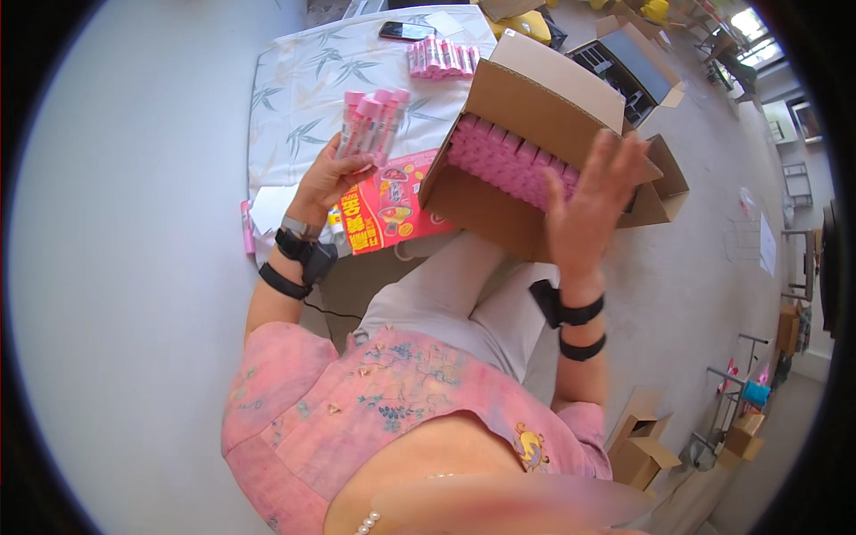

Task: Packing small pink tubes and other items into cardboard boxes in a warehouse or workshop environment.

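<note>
My left hand (343, 176) is closed round the lower ends of several pink-capped tubes (374, 123), held upright in a bunch over the table. My right hand (596, 201) is raised by the near right side of an open cardboard box (544, 94), its fingers stretched out and nothing in it. Whether it touches the box flap, I cannot tell. Inside the box are closely packed rows of pink tubes (513, 163). A red and yellow printed sheet (392, 207) lies beside the box, below my left hand. Another bundle of pink tubes (443, 59) rests farther back on the table.
The table has a white leaf-patterned cloth (290, 116). A phone (407, 31) lies at its far edge. White paper (270, 212) and a single pink tube (247, 227) are at the left edge. Behind the box stands another open carton (637, 67). Cardboard boxes (644, 441) sit at lower right.
</note>
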Demonstrator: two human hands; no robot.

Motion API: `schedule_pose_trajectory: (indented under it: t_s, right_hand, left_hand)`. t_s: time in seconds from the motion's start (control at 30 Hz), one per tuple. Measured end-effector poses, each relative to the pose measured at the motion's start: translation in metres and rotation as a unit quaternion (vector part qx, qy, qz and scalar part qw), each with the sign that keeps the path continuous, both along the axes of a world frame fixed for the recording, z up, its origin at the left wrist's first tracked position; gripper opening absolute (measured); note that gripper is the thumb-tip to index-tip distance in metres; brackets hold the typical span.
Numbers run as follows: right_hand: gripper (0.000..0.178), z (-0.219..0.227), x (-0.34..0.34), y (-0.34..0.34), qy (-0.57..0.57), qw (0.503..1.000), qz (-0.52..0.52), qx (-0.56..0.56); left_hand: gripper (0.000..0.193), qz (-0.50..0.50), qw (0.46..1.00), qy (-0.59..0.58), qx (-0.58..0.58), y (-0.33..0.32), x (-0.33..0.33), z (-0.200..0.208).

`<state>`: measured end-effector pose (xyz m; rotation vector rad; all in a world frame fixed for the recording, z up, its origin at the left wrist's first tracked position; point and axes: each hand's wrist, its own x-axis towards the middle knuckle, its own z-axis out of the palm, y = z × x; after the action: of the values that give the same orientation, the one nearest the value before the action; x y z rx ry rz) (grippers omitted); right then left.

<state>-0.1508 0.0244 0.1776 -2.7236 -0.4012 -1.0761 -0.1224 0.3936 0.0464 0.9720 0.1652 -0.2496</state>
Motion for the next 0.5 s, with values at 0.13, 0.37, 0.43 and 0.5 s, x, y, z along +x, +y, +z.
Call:
schedule_pose_trajectory:
  t_s: [0.13, 0.37, 0.43, 0.5]
  right_hand:
    - [0.094, -0.043, -0.055, 0.052, 0.121, 0.948, 0.226, 0.188]
    - [0.053, -0.129, -0.068, 0.053, 0.302, 0.537, 0.268, 0.741]
    - [0.036, -0.127, -0.072, 0.038, 0.300, 0.393, 0.238, 0.836]
    - [0.035, -0.136, -0.074, 0.021, 0.283, 0.355, 0.220, 0.863]
  left_hand:
    - [0.066, -0.029, 0.999, -0.016, -0.010, -0.053, -0.068, 0.059]
    - [0.073, -0.065, 0.908, -0.192, 0.367, -0.175, -0.105, 0.047]
    - [0.080, -0.067, 0.838, -0.289, 0.457, -0.193, -0.105, 0.035]
    - [0.079, -0.099, 0.825, -0.311, 0.461, -0.206, -0.111, 0.031]
